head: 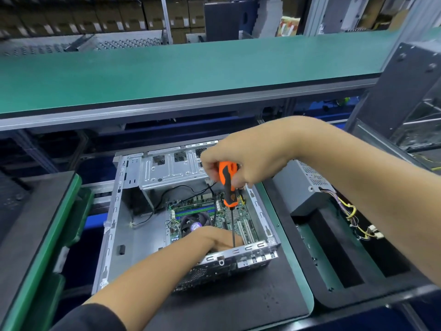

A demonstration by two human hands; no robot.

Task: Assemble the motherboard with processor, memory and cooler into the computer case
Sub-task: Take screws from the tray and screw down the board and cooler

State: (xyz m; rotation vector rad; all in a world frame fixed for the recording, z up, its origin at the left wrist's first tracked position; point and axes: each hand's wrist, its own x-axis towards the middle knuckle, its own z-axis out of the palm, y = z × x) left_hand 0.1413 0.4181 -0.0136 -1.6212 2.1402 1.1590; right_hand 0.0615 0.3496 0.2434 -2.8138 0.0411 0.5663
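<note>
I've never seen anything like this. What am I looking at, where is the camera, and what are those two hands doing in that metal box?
There is no robot here: a person is working with bare hands, and the one picture comes from a camera worn on the head, looking down at the bench. The metal box is an open computer case lying on a dark mat. Inside it sits the green motherboard with its round cooler already on top. The right hand grips a screwdriver with an orange handle, its thin shaft pointing down toward the board's near edge. The left hand reaches into the case beside the shaft's tip; what its fingers hold, if anything, is hidden. To the right lies a grey power supply with loose wires. Behind runs a green conveyor.
</note>
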